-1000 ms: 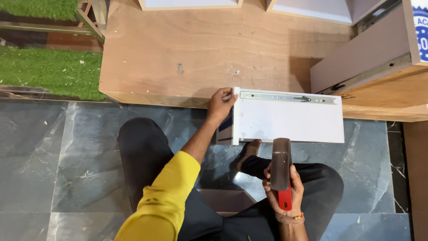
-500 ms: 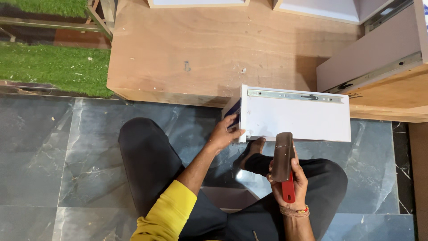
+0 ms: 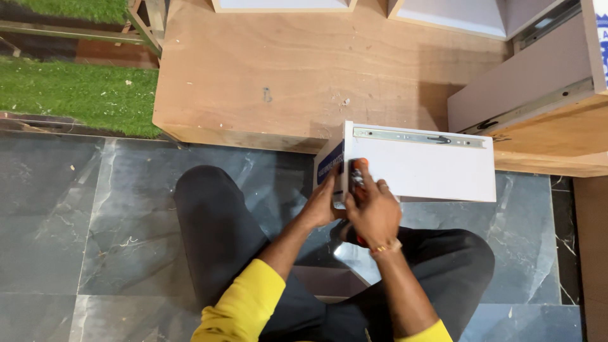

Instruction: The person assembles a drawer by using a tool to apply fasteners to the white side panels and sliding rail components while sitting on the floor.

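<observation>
A white drawer box lies on its side across my lap, a metal slide rail running along its upper edge. My left hand presses against the box's left end, on the front panel edge. My right hand is closed around a red and dark power drill, whose nose is against the white side near the left corner. Most of the drill is hidden under my hand.
A plywood board lies on the floor beyond the drawer. Another drawer with a slide rail rests at the upper right. Green artificial turf is at the left. The floor is dark marble tile.
My right hand has brought the drill up from my lap to the drawer's left corner. My left hand slid down from the drawer's top corner to its left end.
</observation>
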